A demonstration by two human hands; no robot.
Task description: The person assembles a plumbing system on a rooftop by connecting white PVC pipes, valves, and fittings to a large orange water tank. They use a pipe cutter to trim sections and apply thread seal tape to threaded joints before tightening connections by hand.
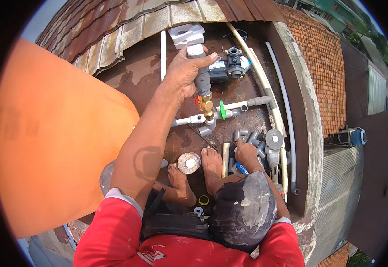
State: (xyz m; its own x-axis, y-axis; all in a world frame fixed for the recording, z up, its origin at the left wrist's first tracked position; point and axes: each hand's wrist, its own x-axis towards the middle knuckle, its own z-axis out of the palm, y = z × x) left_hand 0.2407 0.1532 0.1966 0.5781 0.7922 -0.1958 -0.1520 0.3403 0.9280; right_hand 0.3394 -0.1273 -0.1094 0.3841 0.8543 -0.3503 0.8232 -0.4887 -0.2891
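My left hand (pixel 186 73) is wrapped round an upright grey pipe piece (pixel 202 82) with a white threaded end (pixel 196 50). At its foot is a brass fitting (pixel 207 105), joined to white and grey pipework with a green-handled valve (pixel 223 110). My right hand (pixel 247 155) is down by my knee, fingers curled at a grey pipe elbow (pixel 240 134); part of its grip is hidden. Several loose grey fittings (pixel 257 141) lie beside that hand. Between my bare feet stands a round can (pixel 188 163) with a pale lid.
A large orange tank (pixel 65 142) fills the left side. Ahead are a dark water pump (pixel 229 66) and white foam packing (pixel 186 34) under the roof tiles. An angle grinder (pixel 273 151) lies at right, by long pipes (pixel 277 118) and a concrete parapet (pixel 303 89).
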